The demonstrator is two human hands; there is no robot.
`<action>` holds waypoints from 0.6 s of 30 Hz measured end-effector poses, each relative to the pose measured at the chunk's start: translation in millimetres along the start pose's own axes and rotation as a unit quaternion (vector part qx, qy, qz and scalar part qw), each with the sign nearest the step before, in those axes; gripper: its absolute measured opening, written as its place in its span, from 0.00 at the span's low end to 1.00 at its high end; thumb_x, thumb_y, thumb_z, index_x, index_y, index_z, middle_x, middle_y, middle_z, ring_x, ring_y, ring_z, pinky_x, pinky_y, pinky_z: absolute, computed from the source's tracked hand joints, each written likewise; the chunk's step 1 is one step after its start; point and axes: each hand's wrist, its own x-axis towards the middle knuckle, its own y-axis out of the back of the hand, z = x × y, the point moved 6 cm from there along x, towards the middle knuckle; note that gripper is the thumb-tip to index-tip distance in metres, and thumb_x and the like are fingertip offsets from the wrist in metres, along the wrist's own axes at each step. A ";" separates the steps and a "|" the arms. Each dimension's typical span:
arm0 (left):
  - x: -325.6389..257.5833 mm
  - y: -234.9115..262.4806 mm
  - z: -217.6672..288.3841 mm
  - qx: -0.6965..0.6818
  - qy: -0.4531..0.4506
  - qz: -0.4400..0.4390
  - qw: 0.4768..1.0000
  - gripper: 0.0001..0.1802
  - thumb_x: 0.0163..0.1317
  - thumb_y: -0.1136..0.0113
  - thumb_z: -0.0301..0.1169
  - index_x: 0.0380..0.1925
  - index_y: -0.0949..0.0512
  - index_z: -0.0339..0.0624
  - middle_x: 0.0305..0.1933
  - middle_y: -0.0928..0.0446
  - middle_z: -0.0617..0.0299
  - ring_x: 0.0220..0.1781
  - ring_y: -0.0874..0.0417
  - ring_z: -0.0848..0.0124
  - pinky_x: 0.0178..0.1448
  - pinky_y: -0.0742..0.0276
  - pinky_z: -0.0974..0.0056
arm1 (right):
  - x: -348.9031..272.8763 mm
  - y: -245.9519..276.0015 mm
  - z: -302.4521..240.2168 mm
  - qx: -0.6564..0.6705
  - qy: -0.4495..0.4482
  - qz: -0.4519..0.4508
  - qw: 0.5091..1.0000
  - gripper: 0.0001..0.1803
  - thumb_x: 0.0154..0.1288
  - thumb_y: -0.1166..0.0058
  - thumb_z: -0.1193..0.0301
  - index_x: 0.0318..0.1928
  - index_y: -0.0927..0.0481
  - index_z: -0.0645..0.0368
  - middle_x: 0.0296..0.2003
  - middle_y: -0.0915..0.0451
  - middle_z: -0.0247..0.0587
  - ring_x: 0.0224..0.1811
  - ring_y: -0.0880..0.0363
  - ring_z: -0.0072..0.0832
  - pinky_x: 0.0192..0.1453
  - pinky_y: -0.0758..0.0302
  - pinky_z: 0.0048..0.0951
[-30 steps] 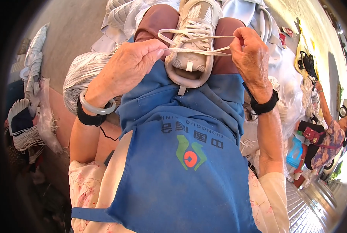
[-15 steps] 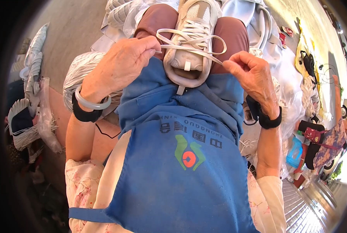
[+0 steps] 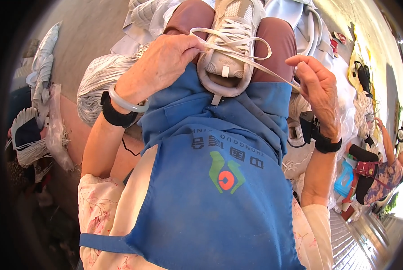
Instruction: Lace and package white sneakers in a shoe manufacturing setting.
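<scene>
A beige and white sneaker (image 3: 225,65) sits between my knees, its heel opening toward me and its toe pointing away. Its pale flat shoelace (image 3: 266,70) crosses up the tongue and makes loose loops at the top. On the left side, my left hand (image 3: 167,63) pinches the lace beside the shoe collar; its fingertips are partly hidden. Off to the right, my right hand (image 3: 319,92) holds the other lace end low in its fingers, with the index finger raised. That end runs taut from the shoe to the hand. A blue apron (image 3: 201,189) covers my lap.
A bundle of pale laces (image 3: 103,83) lies left of my left forearm. More white cords and clear plastic (image 3: 57,130) are at the far left. Wrapped white material (image 3: 284,13) lies beyond my knees. Another person (image 3: 384,175) is at the far right, near a blue basket (image 3: 343,179).
My right hand has moved right and slightly down, drawing its lace end farther out, and its index finger has lifted. My left hand has shifted right, closer to the shoe.
</scene>
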 end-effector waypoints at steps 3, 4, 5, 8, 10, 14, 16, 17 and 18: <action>2.5 0.9 1.0 -0.004 0.002 -0.001 1.000 0.07 0.64 0.47 0.25 0.39 0.22 0.34 0.35 0.19 0.49 0.38 0.18 0.56 0.44 0.24 0.61 | -5.5 0.2 -6.8 0.146 -0.050 -0.038 0.987 0.10 0.68 0.51 0.68 0.41 0.19 0.60 0.22 0.33 0.22 0.23 0.40 0.13 0.27 0.43 0.17; 3.4 0.7 1.2 0.002 0.003 -0.011 1.000 0.07 0.64 0.47 0.25 0.39 0.22 0.34 0.36 0.19 0.49 0.39 0.19 0.56 0.44 0.24 0.61 | -7.0 -4.4 -13.9 0.087 -0.032 -0.042 0.995 0.10 0.68 0.51 0.69 0.40 0.19 0.60 0.23 0.31 0.24 0.24 0.38 0.15 0.28 0.40 0.19; 4.0 1.8 0.7 0.004 0.002 -0.010 1.000 0.07 0.64 0.47 0.25 0.39 0.22 0.34 0.36 0.19 0.49 0.39 0.19 0.56 0.44 0.24 0.61 | -7.1 -9.5 -19.5 0.026 -0.015 -0.045 0.999 0.09 0.68 0.52 0.71 0.39 0.20 0.61 0.24 0.29 0.27 0.25 0.35 0.16 0.29 0.37 0.20; 8.6 2.7 4.3 0.042 -0.050 -0.016 0.998 0.08 0.64 0.47 0.26 0.38 0.22 0.34 0.36 0.21 0.50 0.39 0.20 0.55 0.45 0.25 0.60 | -9.3 -31.5 -22.0 -0.036 0.122 -0.072 0.989 0.08 0.68 0.52 0.73 0.39 0.22 0.63 0.27 0.24 0.35 0.28 0.30 0.22 0.33 0.31 0.25; 9.6 2.0 4.3 0.057 -0.067 -0.015 0.996 0.08 0.64 0.48 0.26 0.38 0.22 0.34 0.35 0.22 0.49 0.38 0.21 0.54 0.45 0.26 0.60 | -8.4 -38.5 -22.0 -0.060 0.147 -0.074 0.985 0.08 0.68 0.52 0.73 0.39 0.23 0.65 0.27 0.23 0.40 0.27 0.29 0.25 0.34 0.29 0.27; 12.6 6.6 4.3 0.033 -0.052 -0.020 0.998 0.08 0.65 0.48 0.27 0.37 0.23 0.34 0.35 0.22 0.49 0.38 0.22 0.53 0.45 0.26 0.59 | -4.6 -39.4 -18.1 -0.092 0.101 -0.106 0.985 0.09 0.67 0.47 0.70 0.38 0.23 0.65 0.22 0.24 0.37 0.22 0.32 0.24 0.29 0.31 0.25; 15.6 4.0 -1.7 0.035 -0.030 -0.047 0.998 0.08 0.65 0.48 0.28 0.37 0.23 0.34 0.35 0.22 0.49 0.38 0.21 0.52 0.45 0.26 0.59 | -4.5 -40.2 -19.9 -0.067 0.005 -0.170 0.983 0.09 0.65 0.46 0.71 0.38 0.22 0.66 0.23 0.24 0.39 0.22 0.30 0.25 0.29 0.30 0.25; 15.9 4.3 -1.8 0.035 -0.029 -0.047 0.998 0.08 0.65 0.48 0.28 0.37 0.23 0.34 0.35 0.22 0.49 0.38 0.21 0.52 0.45 0.26 0.59 | -4.7 -39.4 -17.9 -0.067 0.005 -0.171 0.983 0.09 0.65 0.46 0.71 0.38 0.22 0.66 0.23 0.24 0.39 0.22 0.30 0.25 0.29 0.30 0.25; 16.4 3.8 -1.6 0.022 -0.023 -0.059 0.998 0.08 0.65 0.49 0.28 0.37 0.23 0.34 0.35 0.21 0.50 0.39 0.21 0.53 0.46 0.26 0.59 | -5.8 -39.2 -15.6 -0.077 0.018 -0.186 0.979 0.08 0.65 0.47 0.72 0.40 0.22 0.65 0.26 0.24 0.36 0.24 0.31 0.21 0.30 0.31 0.22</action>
